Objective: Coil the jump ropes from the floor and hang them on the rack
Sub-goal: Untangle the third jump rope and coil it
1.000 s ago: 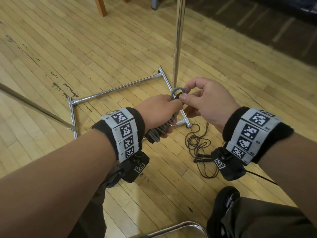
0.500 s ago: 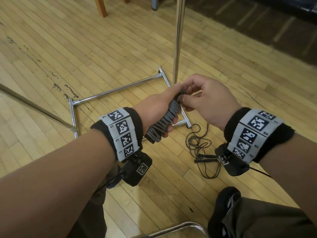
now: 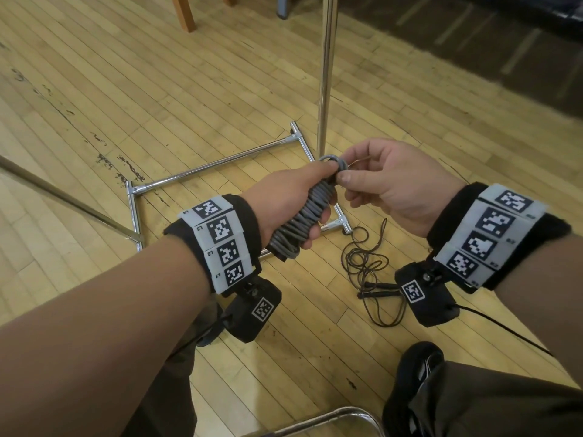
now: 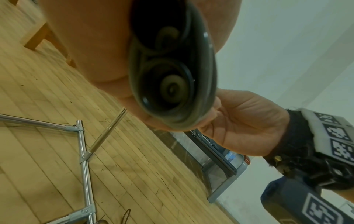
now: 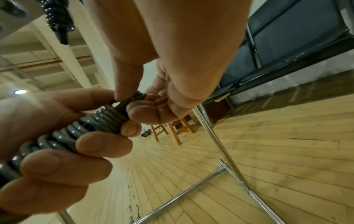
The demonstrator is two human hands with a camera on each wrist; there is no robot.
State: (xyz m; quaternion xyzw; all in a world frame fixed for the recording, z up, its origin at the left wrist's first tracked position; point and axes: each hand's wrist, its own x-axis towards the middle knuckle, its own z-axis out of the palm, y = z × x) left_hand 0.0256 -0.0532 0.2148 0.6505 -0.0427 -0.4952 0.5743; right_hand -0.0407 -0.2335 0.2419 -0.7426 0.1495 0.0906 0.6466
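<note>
My left hand point(image 3: 293, 200) grips a grey jump rope point(image 3: 303, 220) wound tightly round its two handles into a long bundle point(image 5: 90, 124). A small loop of the grey cord stands up at the bundle's top end point(image 3: 334, 160). My right hand point(image 3: 388, 184) pinches that loop between thumb and fingertips point(image 5: 132, 109). The left wrist view looks end-on at the bundle's handle butts point(image 4: 172, 87). A second, thin black jump rope point(image 3: 369, 272) lies in a loose tangle on the floor below my right wrist. The chrome rack point(image 3: 326, 74) rises just behind both hands.
The rack's chrome base frame point(image 3: 214, 165) lies on the wooden floor under my hands, with a slanted bar point(image 3: 63, 197) at left. Wooden stool legs point(image 3: 184, 12) stand far back. My dark shoe point(image 3: 416, 367) is at lower right, beside a chrome tube point(image 3: 331, 417).
The right hand drew the cord's end down against the bundle, then lifted it again, so a small grey loop stands at the top. The left hand kept its grip.
</note>
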